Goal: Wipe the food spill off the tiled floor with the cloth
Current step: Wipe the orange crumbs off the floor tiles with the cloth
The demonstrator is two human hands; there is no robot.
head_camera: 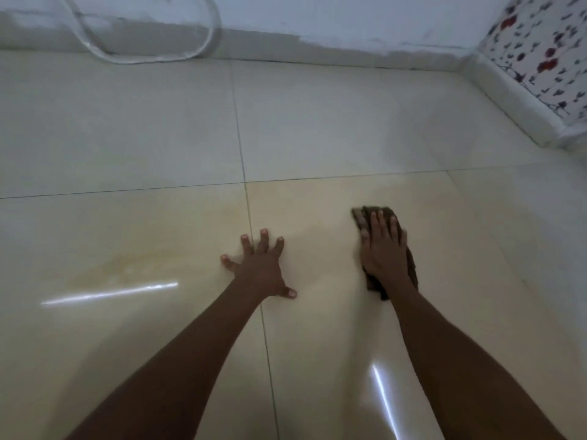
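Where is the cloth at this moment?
In the head view, the brown cloth lies on the tiled floor at right, flat under the right hand.

Floor tiles [317, 128] open ahead to the wall [349, 23]. Obstacles: hose loop [152, 58] far left, floral-cloth ledge [514, 100] boxing in far right.
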